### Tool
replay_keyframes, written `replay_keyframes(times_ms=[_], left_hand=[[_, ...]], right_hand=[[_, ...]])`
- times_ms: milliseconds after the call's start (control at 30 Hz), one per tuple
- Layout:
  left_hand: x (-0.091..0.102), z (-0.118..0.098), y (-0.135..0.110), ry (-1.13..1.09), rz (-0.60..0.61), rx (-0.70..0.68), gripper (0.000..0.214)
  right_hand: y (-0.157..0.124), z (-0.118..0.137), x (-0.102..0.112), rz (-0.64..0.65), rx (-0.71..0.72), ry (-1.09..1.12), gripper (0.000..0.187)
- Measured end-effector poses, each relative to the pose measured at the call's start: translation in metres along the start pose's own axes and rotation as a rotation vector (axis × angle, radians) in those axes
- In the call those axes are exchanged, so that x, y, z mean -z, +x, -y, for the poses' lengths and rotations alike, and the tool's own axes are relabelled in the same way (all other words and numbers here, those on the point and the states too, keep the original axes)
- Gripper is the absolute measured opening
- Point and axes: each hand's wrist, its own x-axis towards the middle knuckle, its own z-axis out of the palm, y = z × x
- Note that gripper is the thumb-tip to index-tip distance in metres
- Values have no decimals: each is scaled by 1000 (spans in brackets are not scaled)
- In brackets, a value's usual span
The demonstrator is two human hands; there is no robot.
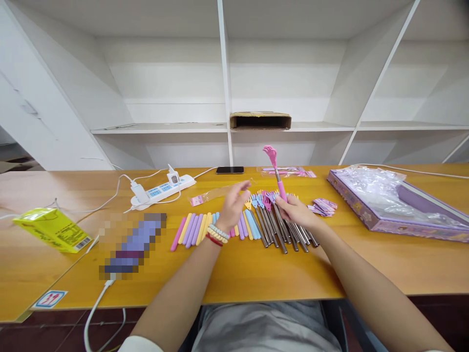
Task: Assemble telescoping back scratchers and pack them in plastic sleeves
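My right hand (pixel 295 211) is closed on the grip of a pink back scratcher (pixel 277 178), its small hand-shaped head pointing up. My left hand (pixel 234 205) is open, fingers stretched out, over a row of coloured handle sleeves (pixel 195 229) in pink, yellow, purple and blue; part of the row is hidden behind it. Beneath my right hand lie several metal back scratcher rods (pixel 278 227) with coloured hand-shaped heads. Beyond my left hand, a clear plastic sleeve (pixel 216 194) with a pink label lies on the table.
At the right stands a purple box (pixel 370 215) holding clear plastic bags, near a pile of small cards (pixel 324 207). Packaged scratchers (pixel 287 171) and a black phone (pixel 229 170) lie at the back. Leftward are a power strip (pixel 163 190), a blurred phone (pixel 134 244) and a yellow packet (pixel 53 229).
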Motion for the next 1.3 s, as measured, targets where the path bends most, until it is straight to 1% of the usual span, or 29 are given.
replay_keyframes(times_ms=[33, 67, 100, 167, 200, 267, 300, 333, 367, 400, 433, 500, 567, 633, 700, 767, 833, 900, 967, 1067, 1133, 1200, 1233, 1300], left_hand=[[-10, -6, -7, -21, 78, 0, 41], [-19, -11, -12, -52, 131, 7, 43], [-28, -15, -17, -92, 158, 20, 43], [-39, -20, -24, -181, 154, 75, 40], [-43, -22, -25, -219, 144, 113, 37], [-43, -23, -24, -286, 132, 188, 33], [-41, -24, -23, -310, 140, 221, 33], [-38, -24, -21, -321, 158, 250, 34], [-34, -25, -19, -307, 179, 272, 35], [-30, -27, -18, -252, 201, 282, 36], [-27, -28, -16, -151, 229, 276, 37], [-22, -32, -16, 155, 295, 209, 39], [-22, -36, -19, 505, 354, 101, 41], [-26, -38, -23, 815, 424, 10, 42], [-30, -39, -26, 1040, 482, -48, 42], [-33, -39, -27, 1163, 500, -80, 40], [-33, -39, -24, 1215, 471, -92, 38], [-27, -36, -18, 1244, 421, -92, 35], [-14, -30, -9, 1270, 358, -97, 30], [23, -14, 8, 1284, 235, -127, 26], [53, -3, 19, 1262, 158, -112, 24], [84, 5, 28, 1188, 154, -125, 19], [98, 7, 31, 1149, 145, -128, 17], [123, 6, 33, 1081, 130, -127, 15]], right_hand=[[-3, 4, -3, 129, -12, 60, 55], [-6, 8, -7, 251, -20, 101, 56], [-9, 12, -12, 359, -23, 122, 56], [-14, 19, -21, 530, -30, 120, 55], [-16, 22, -25, 588, -38, 110, 53], [-16, 24, -29, 648, -47, 93, 49], [-16, 24, -29, 647, -44, 96, 48], [-14, 22, -27, 617, -32, 111, 46], [-13, 19, -24, 560, -13, 137, 45], [-10, 15, -19, 474, 20, 179, 44], [-8, 11, -14, 366, 61, 237, 44], [-3, 2, -3, 139, 160, 375, 47], [0, -3, 5, -24, 247, 468, 53], [1, -3, 5, -99, 253, 465, 52], [0, 1, 0, -150, 211, 417, 41], [1, 4, -8, -210, 191, 374, 35], [4, 4, -13, -270, 206, 345, 38], [10, -1, -9, -350, 190, 364, 40], [16, -12, 5, -483, 114, 459, 42], [19, -33, 44, -735, -20, 642, 46], [15, -45, 74, -879, -23, 730, 47], [8, -55, 99, -1002, -8, 786, 46], [3, -58, 109, -1065, -2, 805, 45], [-6, -61, 125, -1151, 16, 803, 41]])
